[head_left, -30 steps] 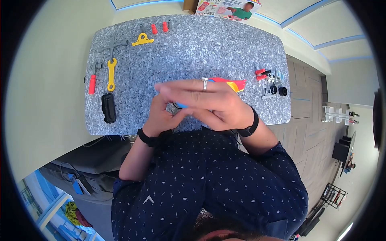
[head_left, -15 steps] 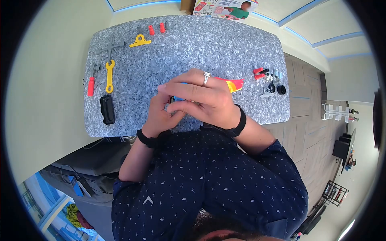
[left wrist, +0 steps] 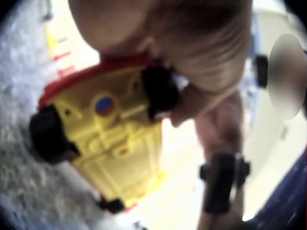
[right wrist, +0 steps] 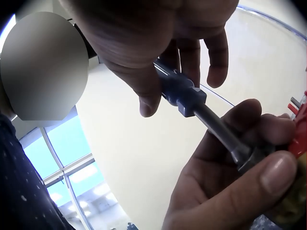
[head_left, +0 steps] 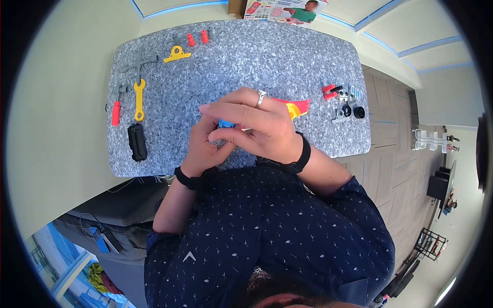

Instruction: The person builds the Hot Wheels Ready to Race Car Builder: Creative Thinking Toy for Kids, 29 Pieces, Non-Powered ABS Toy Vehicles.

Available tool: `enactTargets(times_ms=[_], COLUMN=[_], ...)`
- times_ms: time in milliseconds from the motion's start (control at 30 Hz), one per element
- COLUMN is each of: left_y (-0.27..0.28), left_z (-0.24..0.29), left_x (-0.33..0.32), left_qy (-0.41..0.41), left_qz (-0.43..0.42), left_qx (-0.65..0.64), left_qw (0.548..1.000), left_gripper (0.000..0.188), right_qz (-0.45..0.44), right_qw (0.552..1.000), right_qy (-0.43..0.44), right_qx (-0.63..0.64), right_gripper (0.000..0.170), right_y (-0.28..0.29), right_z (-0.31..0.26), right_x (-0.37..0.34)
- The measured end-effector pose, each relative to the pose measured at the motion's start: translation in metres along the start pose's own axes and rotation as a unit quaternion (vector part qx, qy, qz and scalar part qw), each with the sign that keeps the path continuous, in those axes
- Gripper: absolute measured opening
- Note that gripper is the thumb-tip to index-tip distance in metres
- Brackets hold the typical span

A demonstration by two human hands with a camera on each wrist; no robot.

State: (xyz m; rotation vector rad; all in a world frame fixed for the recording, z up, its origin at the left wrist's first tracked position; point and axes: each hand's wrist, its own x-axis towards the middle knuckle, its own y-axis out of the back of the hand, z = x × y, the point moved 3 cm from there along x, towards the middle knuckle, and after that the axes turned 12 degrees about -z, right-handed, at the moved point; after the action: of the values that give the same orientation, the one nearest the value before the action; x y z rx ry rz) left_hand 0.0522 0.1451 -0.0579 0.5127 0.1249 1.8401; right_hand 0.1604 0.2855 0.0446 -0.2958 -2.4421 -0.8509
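A toy car with a yellow underside point(left wrist: 120, 139), red body and black wheels is held by my left hand point(head_left: 202, 146). In the head view its red and yellow end point(head_left: 297, 109) shows beyond the right hand. My right hand point(head_left: 264, 126) grips the blue handle of a toy screwdriver point(right wrist: 184, 91) between thumb and fingers. The grey shaft point(right wrist: 218, 125) runs down to the left hand's fingers point(right wrist: 240, 117), close by the car. The shaft's far end lies between the left thumb and fingers, partly hidden.
To the left on the speckled table point(head_left: 246, 61) lie a yellow wrench point(head_left: 139, 100), a red-handled tool point(head_left: 116, 113), a grey cross-shaped piece point(head_left: 138, 65) and a black part point(head_left: 137, 142). A yellow bracket point(head_left: 177, 54) lies farther back. Small parts point(head_left: 346, 110) cluster right; a printed box point(head_left: 287, 10) stands behind.
The right hand's fingers have gone from stretched out over the left hand to bent around the handle, and more of the blue shows. The left hand stays nearly in place.
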Motion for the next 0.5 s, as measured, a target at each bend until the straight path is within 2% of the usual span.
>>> enactTargets(times_ms=[167, 267, 333, 433, 500], left_y=[-0.005, -0.004, -0.003, -0.005, -0.005], left_z=[-0.019, -0.021, -0.02, -0.014, -0.008], left_x=[-0.006, -0.01, -0.009, -0.008, -0.003], left_qy=[-0.035, -0.107, -0.065, -0.026, -0.028], left_qz=[0.015, 0.002, -0.008, 0.026, 0.031], left_qx=[-0.033, 0.091, 0.076, -0.003, -0.034], left_qw=[0.999, 0.99, 0.995, 0.999, 0.999], left_gripper=[0.044, 0.041, 0.039, 0.036, 0.035], right_qz=[-0.044, -0.095, -0.106, -0.072, -0.015], right_qw=[0.999, 0.994, 0.991, 0.993, 0.998], right_qy=[0.028, 0.032, 0.003, 0.014, 0.037], right_qx=[0.015, 0.051, 0.081, 0.088, 0.049], right_gripper=[0.052, 0.053, 0.057, 0.05, 0.041], right_y=[0.005, 0.004, 0.002, 0.001, 0.023], right_z=[-0.014, -0.015, -0.012, -0.009, -0.013], right_x=[0.008, 0.005, 0.002, -0.001, 0.002])
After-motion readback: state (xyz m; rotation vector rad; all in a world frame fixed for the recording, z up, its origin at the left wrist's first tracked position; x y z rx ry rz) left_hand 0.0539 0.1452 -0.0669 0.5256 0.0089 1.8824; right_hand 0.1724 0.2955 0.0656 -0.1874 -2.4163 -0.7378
